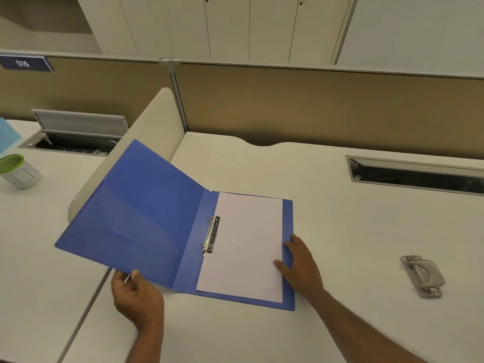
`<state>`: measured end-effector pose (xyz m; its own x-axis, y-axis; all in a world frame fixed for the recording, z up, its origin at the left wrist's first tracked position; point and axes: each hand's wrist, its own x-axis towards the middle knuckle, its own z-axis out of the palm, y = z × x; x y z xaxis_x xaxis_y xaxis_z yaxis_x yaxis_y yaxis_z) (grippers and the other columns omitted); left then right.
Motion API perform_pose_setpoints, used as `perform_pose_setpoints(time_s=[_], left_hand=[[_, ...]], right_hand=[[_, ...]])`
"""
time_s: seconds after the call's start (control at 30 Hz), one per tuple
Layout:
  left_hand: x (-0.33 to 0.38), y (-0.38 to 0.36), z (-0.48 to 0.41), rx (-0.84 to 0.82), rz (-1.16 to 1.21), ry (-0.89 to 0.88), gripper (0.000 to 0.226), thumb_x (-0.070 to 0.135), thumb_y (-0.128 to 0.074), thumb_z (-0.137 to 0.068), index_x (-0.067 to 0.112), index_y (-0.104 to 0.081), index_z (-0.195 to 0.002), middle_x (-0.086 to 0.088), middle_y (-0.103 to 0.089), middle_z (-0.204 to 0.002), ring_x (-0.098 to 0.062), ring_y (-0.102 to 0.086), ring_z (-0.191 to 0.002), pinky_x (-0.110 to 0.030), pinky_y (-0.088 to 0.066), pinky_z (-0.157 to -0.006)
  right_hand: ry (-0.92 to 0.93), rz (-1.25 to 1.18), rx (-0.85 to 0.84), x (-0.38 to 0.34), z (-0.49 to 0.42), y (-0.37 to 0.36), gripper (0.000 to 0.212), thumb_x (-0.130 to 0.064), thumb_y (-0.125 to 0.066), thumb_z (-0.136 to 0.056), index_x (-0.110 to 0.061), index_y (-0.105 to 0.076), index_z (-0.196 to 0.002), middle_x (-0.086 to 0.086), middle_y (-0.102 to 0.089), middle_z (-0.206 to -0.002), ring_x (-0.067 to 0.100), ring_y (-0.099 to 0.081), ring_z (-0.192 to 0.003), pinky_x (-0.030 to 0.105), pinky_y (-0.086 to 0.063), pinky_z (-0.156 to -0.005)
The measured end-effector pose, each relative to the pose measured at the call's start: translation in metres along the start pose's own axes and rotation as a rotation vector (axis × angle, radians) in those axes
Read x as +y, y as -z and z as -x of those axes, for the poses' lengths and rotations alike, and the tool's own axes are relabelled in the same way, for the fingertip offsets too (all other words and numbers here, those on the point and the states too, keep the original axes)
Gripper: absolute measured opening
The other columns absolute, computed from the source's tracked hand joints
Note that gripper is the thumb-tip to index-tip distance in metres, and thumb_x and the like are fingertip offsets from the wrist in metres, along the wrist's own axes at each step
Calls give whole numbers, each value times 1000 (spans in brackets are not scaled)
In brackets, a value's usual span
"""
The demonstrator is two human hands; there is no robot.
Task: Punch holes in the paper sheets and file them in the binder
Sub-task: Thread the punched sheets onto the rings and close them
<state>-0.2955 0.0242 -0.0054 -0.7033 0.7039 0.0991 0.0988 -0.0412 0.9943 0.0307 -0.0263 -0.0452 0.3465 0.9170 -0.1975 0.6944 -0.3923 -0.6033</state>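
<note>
A blue ring binder (146, 221) lies open on the white desk (353, 231). White paper sheets (248, 247) sit on its right half beside the two metal rings (210, 235). My left hand (136, 297) pinches the near edge of the raised front cover, thumb on top. With its fingers spread flat, my right hand (301, 263) presses on the right edge of the sheets and the back cover. A grey hole punch (423, 276) rests on the desk, well to the right of the binder.
A low beige divider (146, 134) runs behind the lifted cover. On the neighbouring desk at left stands a green-rimmed cup (18, 170). Cable slots (416, 175) are cut into the desk at the back right and back left. A brown partition wall closes the far side.
</note>
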Motion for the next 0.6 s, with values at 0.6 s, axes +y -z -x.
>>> perform_pose_setpoints(time_s=[0.6], left_hand=[[5,-12,46,-1073,-490,-689,47,40,-39,-95,26,-53,-138,11,-45,-147,-9,-45,-128,-28,-36,-103]], right_hand=[[-328,-454,206,-14,-14,32,38,-29,-55,-95,-7,-55,-126,11,-64,-123,28,-60,-113,37,-45,-97]])
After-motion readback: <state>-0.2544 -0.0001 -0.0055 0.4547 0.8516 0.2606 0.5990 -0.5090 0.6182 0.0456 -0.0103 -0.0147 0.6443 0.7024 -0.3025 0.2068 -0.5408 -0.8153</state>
